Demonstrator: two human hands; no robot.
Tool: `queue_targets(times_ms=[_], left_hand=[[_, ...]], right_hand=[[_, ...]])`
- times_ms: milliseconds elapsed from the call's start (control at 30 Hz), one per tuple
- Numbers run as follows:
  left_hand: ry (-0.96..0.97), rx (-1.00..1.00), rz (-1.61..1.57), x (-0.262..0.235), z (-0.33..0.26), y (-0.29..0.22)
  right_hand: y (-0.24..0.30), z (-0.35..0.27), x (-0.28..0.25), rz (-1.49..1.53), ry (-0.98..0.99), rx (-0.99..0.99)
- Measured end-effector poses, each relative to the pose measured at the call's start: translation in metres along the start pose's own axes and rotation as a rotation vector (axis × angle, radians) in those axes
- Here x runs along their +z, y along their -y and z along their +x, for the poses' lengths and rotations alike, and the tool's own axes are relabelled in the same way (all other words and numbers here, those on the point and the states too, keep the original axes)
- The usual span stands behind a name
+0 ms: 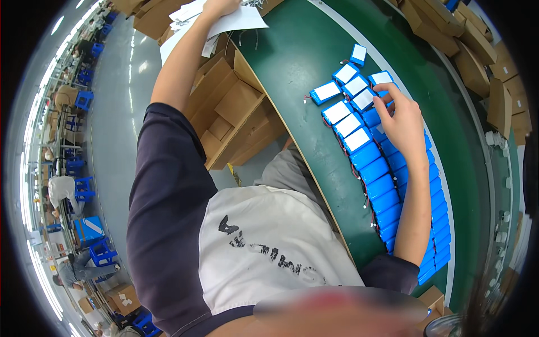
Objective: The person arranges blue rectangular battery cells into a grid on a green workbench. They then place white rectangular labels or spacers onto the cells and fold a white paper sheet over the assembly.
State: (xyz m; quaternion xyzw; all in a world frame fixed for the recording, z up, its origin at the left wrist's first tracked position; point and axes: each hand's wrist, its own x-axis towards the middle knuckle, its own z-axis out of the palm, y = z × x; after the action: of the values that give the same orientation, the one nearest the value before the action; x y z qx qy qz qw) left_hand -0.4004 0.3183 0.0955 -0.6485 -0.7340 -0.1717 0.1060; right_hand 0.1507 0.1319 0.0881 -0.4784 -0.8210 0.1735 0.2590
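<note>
My left hand [223, 5] is at the top edge of the head view, over loose white sheets of paper [241, 20]. Its fingers are mostly cut off, so whether it grips a sheet is unclear. My right hand [403, 119] hovers over rows of blue battery packs [377, 171], its fingers bent and thumb apart, with nothing visible between them. White labels cover the tops of several packs at the far end, such as the battery pack [327, 91] lying angled at the left. Nearer packs are plain blue. Thin leads with small white connectors stick out along the left side.
The packs lie on a green work table [292, 62] with a wooden edge. An open cardboard box [238, 101] stands left of it, below the papers. More cardboard boxes [471, 67] line the far right. Blue stools [84, 100] and seated people are across the aisle at left.
</note>
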Motion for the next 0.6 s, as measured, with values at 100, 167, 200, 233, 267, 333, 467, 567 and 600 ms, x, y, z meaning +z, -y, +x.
queue_targets(times_ms=[100, 167, 200, 233, 267, 333, 467, 567, 600], left_hand=[[0.017, -0.076, -0.157, -0.017, -0.010, -0.033], [0.052, -0.097, -0.220, -0.025, -0.013, -0.047], [0.088, -0.060, -0.163, -0.017, -0.009, -0.038], [0.117, -0.041, -0.094, -0.008, -0.006, -0.016], [0.154, -0.004, -0.037, 0.004, 0.000, -0.007], [0.121, -0.003, 0.034, 0.027, 0.004, 0.001], [0.175, -0.047, -0.020, 0.034, 0.007, -0.002], [0.198, -0.073, -0.034, 0.032, 0.010, -0.006], [0.176, -0.080, -0.021, 0.036, 0.012, 0.001]], right_hand=[[-0.006, -0.002, 0.000, -0.029, 0.003, 0.020], [-0.008, -0.003, 0.002, -0.044, 0.016, 0.026], [-0.008, -0.004, 0.003, -0.050, 0.025, 0.033], [-0.004, -0.002, 0.005, -0.048, 0.039, 0.020], [-0.004, -0.002, 0.006, -0.047, 0.041, 0.017], [-0.004, -0.002, 0.006, -0.058, 0.043, 0.026], [-0.007, -0.003, 0.006, -0.066, 0.063, 0.052], [-0.006, -0.004, 0.005, -0.076, 0.073, 0.065], [-0.006, -0.003, 0.006, -0.078, 0.076, 0.058]])
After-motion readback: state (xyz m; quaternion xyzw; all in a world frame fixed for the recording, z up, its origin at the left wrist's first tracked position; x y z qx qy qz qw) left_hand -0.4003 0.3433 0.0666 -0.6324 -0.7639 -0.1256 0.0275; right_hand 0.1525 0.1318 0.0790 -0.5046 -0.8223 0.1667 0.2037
